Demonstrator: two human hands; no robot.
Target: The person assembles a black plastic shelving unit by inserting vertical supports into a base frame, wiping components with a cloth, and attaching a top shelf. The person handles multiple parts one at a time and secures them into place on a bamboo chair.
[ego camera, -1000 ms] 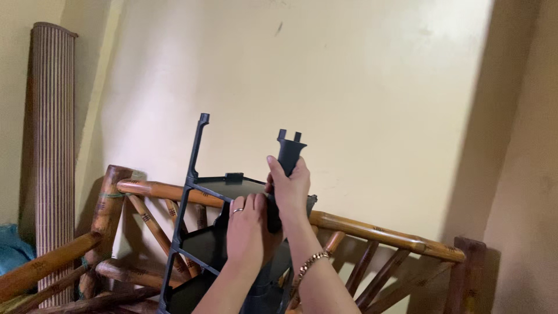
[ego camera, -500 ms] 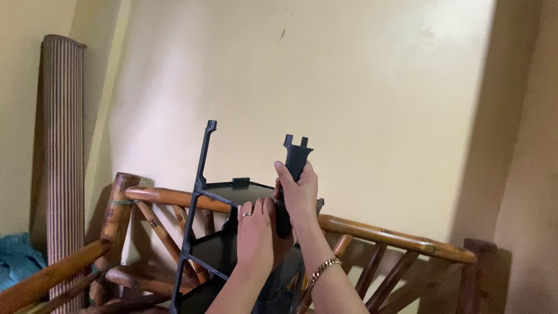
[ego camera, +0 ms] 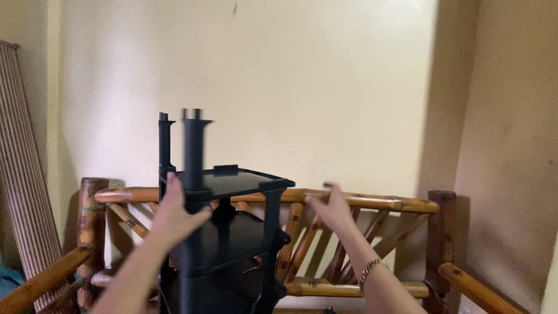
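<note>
A black plastic shelf rack (ego camera: pixel 232 232) with flat trays and upright posts stands in front of me, its top tray about level with a bamboo rail. My left hand (ego camera: pixel 174 215) rests against the near upright post (ego camera: pixel 193 151) on the rack's left side, fingers curled around it. My right hand (ego camera: pixel 331 206) is off the rack, to the right of the top tray, fingers spread and holding nothing. A bracelet sits on that wrist (ego camera: pixel 372 268). Both hands are motion-blurred.
A bamboo bench frame (ego camera: pixel 360 203) runs behind the rack, with posts at left (ego camera: pixel 92 227) and right (ego camera: pixel 440 232). A rolled reed mat (ego camera: pixel 26 174) leans in the left corner. Cream walls stand behind and to the right.
The rack has turned and now stands more upright. My right hand let go of the forked post and pulled away to the right. My left hand shifted to the near post.
</note>
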